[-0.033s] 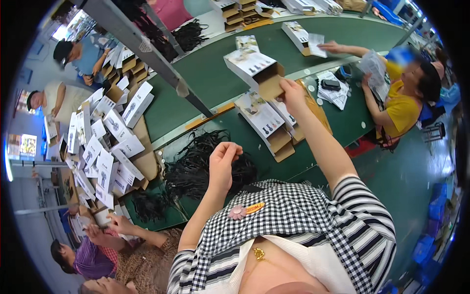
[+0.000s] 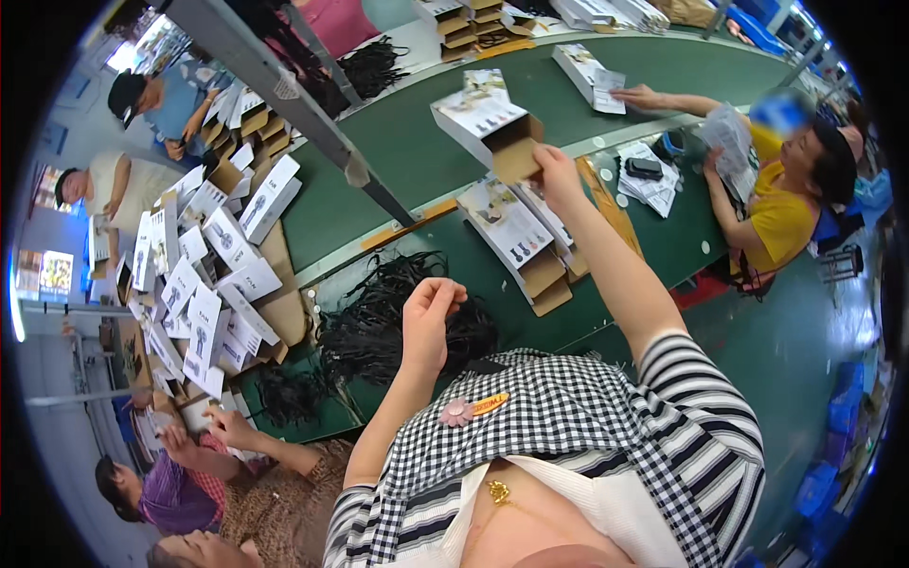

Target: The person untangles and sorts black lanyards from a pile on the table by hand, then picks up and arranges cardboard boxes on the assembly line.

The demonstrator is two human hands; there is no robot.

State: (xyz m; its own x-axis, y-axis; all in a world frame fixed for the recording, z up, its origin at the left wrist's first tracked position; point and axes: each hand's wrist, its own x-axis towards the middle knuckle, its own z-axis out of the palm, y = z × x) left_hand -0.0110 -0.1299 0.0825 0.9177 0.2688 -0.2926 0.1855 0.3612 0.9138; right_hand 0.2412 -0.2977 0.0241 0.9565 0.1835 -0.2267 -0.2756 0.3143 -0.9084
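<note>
My right hand (image 2: pixel 561 180) pinches the brown end flap of a white printed cardboard box (image 2: pixel 473 115). The box is tilted over the green belt, its open end facing me. Below it, two more white boxes (image 2: pixel 507 227) lie side by side on the green table, brown flaps turned toward me. My left hand (image 2: pixel 434 317) hovers in front of a tangled heap of black cables (image 2: pixel 379 317). Its thumb and fingers are drawn together, and nothing shows between them.
A grey metal post (image 2: pixel 312 118) slants across the belt. To the left is a large pile of white boxes (image 2: pixel 222 237). At the right, a co-worker in yellow (image 2: pixel 781 227) reaches to another box (image 2: pixel 573 71) with a paper sheet (image 2: pixel 608 92). Other people sit at the left.
The co-worker at the right has moved the paper sheet left, against the box on the belt. My hands keep nearly the same pose, the right still holding the box flap.
</note>
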